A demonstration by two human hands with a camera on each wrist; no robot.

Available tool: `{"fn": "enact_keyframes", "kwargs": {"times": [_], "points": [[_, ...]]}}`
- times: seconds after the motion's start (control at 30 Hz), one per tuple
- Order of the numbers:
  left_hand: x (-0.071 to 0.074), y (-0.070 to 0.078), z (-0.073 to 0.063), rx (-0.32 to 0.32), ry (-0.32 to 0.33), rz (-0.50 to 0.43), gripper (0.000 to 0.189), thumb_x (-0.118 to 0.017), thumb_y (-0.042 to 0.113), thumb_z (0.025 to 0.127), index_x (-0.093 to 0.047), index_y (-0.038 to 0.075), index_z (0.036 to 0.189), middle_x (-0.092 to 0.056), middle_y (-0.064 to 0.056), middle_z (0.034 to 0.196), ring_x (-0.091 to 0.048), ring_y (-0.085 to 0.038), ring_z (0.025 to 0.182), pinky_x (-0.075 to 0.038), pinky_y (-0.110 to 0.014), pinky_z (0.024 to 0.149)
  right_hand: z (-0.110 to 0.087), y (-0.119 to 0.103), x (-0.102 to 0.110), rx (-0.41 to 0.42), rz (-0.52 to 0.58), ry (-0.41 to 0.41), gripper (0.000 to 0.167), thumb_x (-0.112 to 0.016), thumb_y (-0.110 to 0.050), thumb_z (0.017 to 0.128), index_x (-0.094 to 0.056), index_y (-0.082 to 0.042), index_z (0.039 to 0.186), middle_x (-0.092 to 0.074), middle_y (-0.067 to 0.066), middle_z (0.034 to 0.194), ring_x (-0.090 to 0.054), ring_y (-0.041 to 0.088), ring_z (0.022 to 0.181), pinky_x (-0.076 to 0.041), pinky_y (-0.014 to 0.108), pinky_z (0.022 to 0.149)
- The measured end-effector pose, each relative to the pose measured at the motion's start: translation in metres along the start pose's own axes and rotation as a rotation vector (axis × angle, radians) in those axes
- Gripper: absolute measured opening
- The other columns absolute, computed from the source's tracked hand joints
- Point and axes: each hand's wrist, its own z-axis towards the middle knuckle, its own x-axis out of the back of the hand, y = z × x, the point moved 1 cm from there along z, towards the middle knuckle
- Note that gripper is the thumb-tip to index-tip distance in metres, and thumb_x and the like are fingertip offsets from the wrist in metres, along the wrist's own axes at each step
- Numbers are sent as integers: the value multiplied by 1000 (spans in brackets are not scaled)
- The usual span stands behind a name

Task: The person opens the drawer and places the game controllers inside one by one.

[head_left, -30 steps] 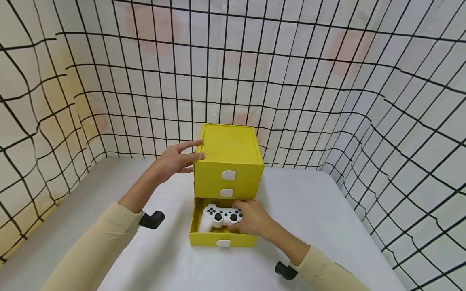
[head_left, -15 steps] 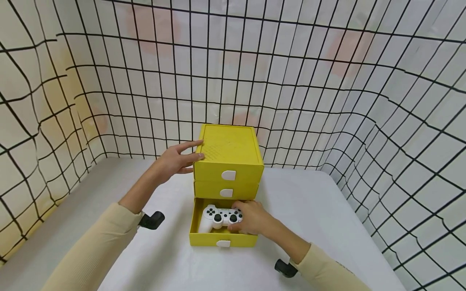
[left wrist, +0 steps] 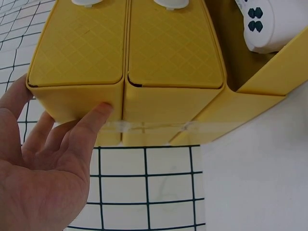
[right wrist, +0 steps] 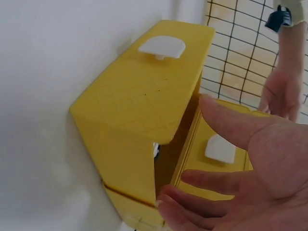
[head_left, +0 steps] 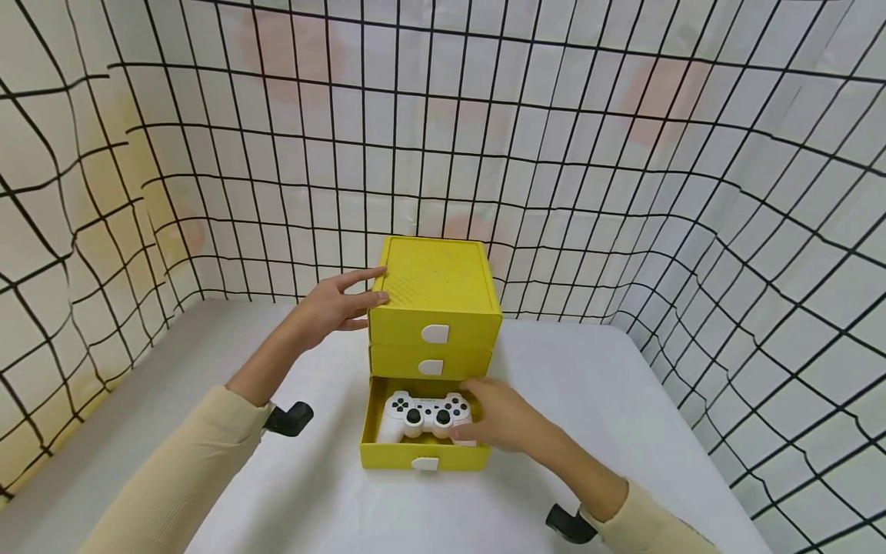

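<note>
A yellow cabinet (head_left: 443, 273) of three stacked drawers stands on the table, its bottom drawer (head_left: 458, 458) pulled out. Inside that drawer lies a white game controller (head_left: 428, 415) with black sticks and buttons; part of its right grip is behind my right hand (head_left: 508, 417). That hand hovers at the drawer's right side, and in the right wrist view its fingers (right wrist: 211, 182) are spread with nothing between them. My left hand (head_left: 331, 308) rests against the cabinet's upper left side, fingers stretched out, as the left wrist view also shows along the top drawer's wall (left wrist: 82, 98).
White knobs (head_left: 435, 333) stick out from the drawer fronts. A black wire grid (head_left: 429, 138) over pale sheeting encloses the white table (head_left: 588, 400) at the back and both sides. Black devices (head_left: 291, 419) hang at both sleeve cuffs.
My right hand has let go of the controller and drawn back to the right, uncovering more of its right half. The controller, drawer and left hand have stayed in place.
</note>
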Motion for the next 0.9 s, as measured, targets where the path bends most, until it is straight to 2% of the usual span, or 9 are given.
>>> {"fn": "enact_keyframes", "kwargs": {"times": [0.1, 0.27, 0.5, 0.7, 0.9], "points": [[0, 1, 0, 7, 9, 3, 70, -74, 46, 92, -43, 38, 154, -49, -4, 154, -60, -26, 130, -53, -42, 106, -11, 5, 4, -29, 18, -36, 76, -88, -39, 78, -59, -5, 138, -66, 14, 130, -60, 32, 119, -54, 51, 99], [0, 1, 0, 9, 18, 3, 70, -74, 45, 92, -43, 39, 154, -51, -3, 153, -63, -23, 126, -54, -41, 105, -24, 12, 3, -29, 55, -74, 70, -91, -29, 75, -61, 0, 131, -71, 11, 107, -65, 27, 96, -58, 43, 78], [-2, 1, 0, 0, 6, 3, 70, -74, 45, 92, -42, 38, 154, -53, -4, 151, -64, -24, 124, -55, -41, 104, -27, 20, -5, -32, 56, -33, 67, -89, -24, 76, -61, -1, 132, -70, 6, 97, -61, 17, 83, -56, 32, 66], [-2, 1, 0, 2, 6, -4, 71, -75, 45, 91, -43, 38, 154, -53, -3, 152, -63, -24, 127, -55, -41, 104, -25, 25, -7, -20, 98, -2, 68, -91, -25, 75, -62, -1, 131, -72, 5, 92, -63, 14, 75, -55, 29, 61], [-2, 0, 0, -6, -3, -7, 71, -74, 46, 91, -42, 38, 154, -49, -4, 155, -56, -28, 135, -53, -42, 106, -21, 28, -7, 6, 133, 26, 68, -92, -21, 73, -63, 2, 129, -67, -4, 74, -59, 12, 64, -51, 26, 54]]}}
